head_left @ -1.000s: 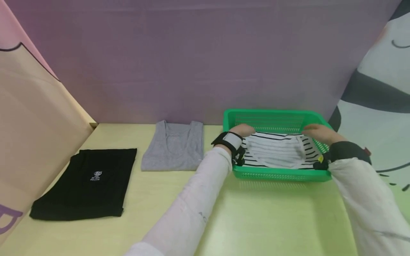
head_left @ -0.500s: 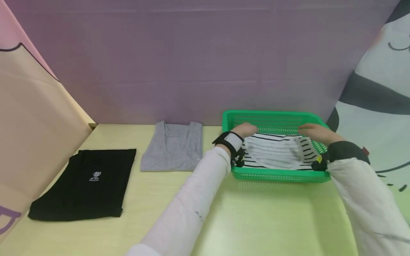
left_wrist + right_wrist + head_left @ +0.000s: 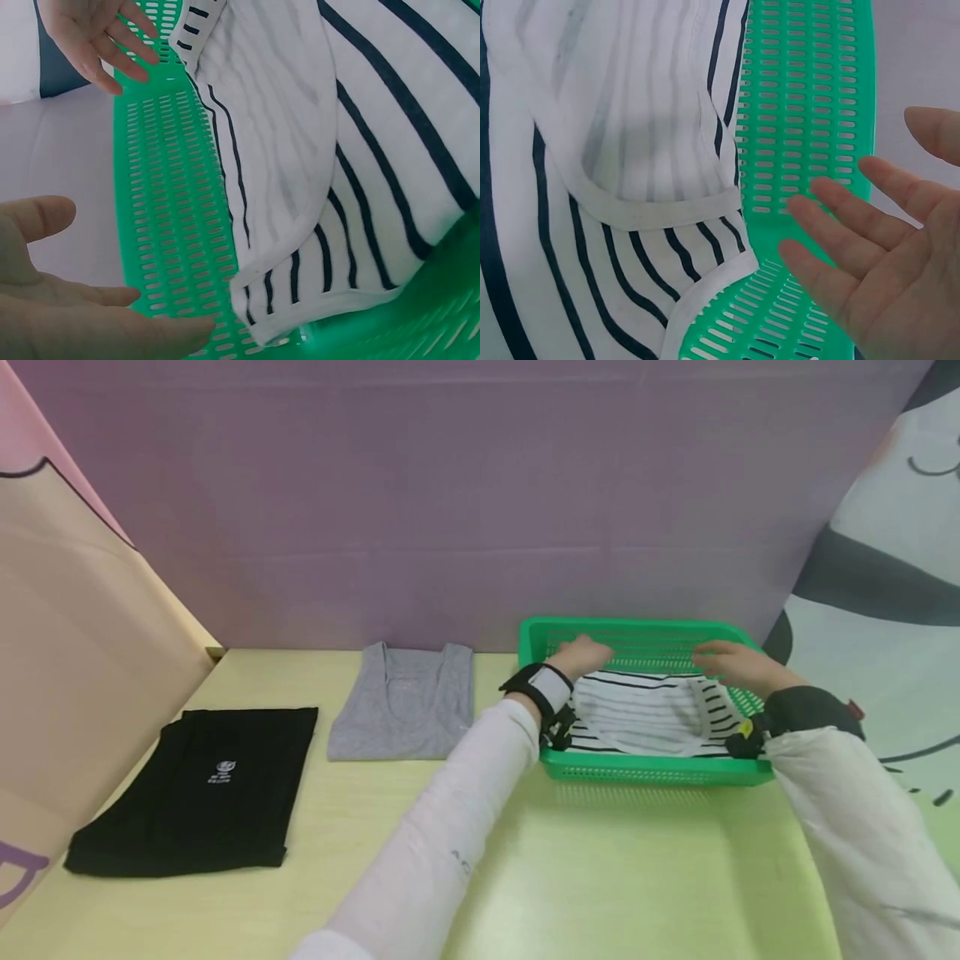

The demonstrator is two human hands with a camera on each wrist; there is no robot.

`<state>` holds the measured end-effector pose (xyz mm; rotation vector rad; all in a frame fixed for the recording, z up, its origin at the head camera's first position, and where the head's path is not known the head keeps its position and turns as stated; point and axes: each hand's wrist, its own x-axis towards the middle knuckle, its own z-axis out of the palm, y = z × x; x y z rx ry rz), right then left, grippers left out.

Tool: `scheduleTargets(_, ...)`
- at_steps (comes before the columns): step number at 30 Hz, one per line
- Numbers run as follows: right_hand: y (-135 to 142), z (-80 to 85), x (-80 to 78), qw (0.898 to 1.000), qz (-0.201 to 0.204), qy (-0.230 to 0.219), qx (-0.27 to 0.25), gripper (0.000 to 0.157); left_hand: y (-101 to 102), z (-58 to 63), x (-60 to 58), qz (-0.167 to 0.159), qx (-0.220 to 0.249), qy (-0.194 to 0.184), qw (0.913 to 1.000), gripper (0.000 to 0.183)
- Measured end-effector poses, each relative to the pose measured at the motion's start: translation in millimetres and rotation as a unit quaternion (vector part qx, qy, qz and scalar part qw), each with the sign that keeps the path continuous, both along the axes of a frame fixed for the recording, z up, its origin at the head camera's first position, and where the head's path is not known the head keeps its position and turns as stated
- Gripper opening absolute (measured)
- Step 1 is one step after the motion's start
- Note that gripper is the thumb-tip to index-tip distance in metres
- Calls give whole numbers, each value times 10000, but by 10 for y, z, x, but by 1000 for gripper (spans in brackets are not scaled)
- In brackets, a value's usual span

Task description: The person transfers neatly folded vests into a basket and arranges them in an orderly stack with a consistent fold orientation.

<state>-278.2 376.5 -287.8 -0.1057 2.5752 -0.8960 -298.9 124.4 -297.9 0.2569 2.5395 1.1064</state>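
A white tank top with black stripes lies folded in the green basket. Over the basket's back left part hovers my left hand, its fingers spread apart and holding nothing in the left wrist view. My right hand is above the basket's right end, fingers extended and apart from the striped cloth. Both wrist views show the garment's wide neckline and shoulder edges near the perforated basket wall.
A folded grey tank top lies left of the basket on the pale yellow table. Farther left is a folded black garment with a small white print. A purple cloth backdrop stands behind the table.
Both hands have risen slightly from the striped tank top and moved a little toward each other. The garment stays in the basket.
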Motion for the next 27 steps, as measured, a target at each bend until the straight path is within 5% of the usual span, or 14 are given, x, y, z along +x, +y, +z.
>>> scheduleTargets(5, -15, 37, 0, 10000, -44, 32, -74, 72, 24, 91, -19, 27, 451, -157, 9989, 59)
scheduleTargets(21, -100, 142, 62, 9966, -243, 469, -630, 71, 67, 276, 47, 218, 1290, 207, 9912, 64)
scheduleTargets(27, -188, 132, 42, 9932, -271, 529, -1004, 69, -48, 357, 62, -65, 1390, 418, 9894, 61)
